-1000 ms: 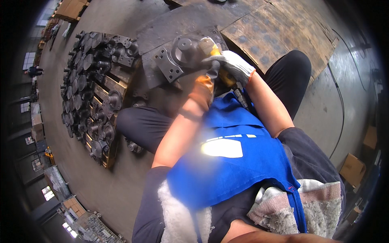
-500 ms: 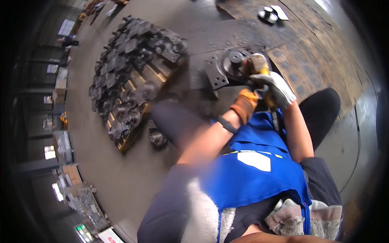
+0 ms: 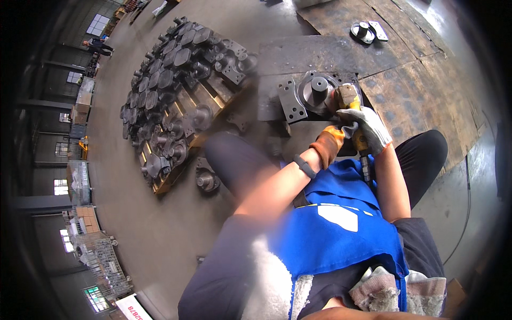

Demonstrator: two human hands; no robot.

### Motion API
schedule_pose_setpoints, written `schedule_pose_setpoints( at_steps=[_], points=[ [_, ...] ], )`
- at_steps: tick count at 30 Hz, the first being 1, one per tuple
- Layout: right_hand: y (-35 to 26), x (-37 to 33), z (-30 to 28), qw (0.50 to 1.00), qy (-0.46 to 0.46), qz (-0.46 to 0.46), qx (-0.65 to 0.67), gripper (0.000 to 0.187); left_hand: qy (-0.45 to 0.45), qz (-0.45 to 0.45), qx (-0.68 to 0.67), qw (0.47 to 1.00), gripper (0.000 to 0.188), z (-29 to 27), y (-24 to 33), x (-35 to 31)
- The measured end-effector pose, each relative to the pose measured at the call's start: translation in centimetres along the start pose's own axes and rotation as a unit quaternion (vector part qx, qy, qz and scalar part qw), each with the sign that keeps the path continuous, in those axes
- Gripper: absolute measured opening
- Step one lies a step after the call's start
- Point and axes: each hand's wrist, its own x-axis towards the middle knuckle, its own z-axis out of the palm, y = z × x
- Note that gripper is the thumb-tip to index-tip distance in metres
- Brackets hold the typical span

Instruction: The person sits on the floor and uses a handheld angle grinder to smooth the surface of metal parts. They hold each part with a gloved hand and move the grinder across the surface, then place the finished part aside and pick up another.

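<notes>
A yellow hand-held grinder (image 3: 360, 140) with a brownish, worn head lies against the right side of a steel flanged part. My right hand (image 3: 372, 127), in a white glove, is closed around its body. From the left, my left hand (image 3: 329, 143), in an orange and grey glove, is wrapped on the tool too; its fingertips are partly hidden by the right glove. A dark hose fitting runs from the grinder's rear toward my blue apron (image 3: 341, 181). The flanged part (image 3: 293, 101) has a plate with holes, a round raised ring and an upright shaft (image 3: 319, 87). Its contact with the grinder is hidden.
The part rests on a dark metal plate (image 3: 309, 50) beside wooden boards (image 3: 421, 90). A smaller shafted part (image 3: 362, 33) stands far right. Left, a wooden pallet (image 3: 205, 98) carries many similar castings; one casting (image 3: 206, 178) lies on the floor. A cable (image 3: 468, 197) runs along the right.
My view has shifted slightly, so the bench and flanged part appear lower and further right, and sharper. Both hands keep their hold on the grinder, which stays beside the shaft.
</notes>
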Motion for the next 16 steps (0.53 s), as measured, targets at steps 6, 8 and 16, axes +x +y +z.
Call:
schedule_pose_setpoints(
  at_steps=[6,8,16],
  points=[
    [-2.5,-1.1,1.1,0.986,0.013,0.072,0.147,0.026,0.03,0.078,0.288,0.954,0.028,-1.2,2.4,-0.4],
    [-3.1,-1.7,1.0,0.989,0.029,0.064,0.128,0.027,0.032,0.084,0.264,0.96,0.029,-3.4,5.8,-0.6],
    [-3.0,-2.9,-0.2,0.992,0.052,0.081,0.083,0.028,-0.048,0.08,0.389,0.917,0.03,-3.0,9.0,-0.9]
  ],
)
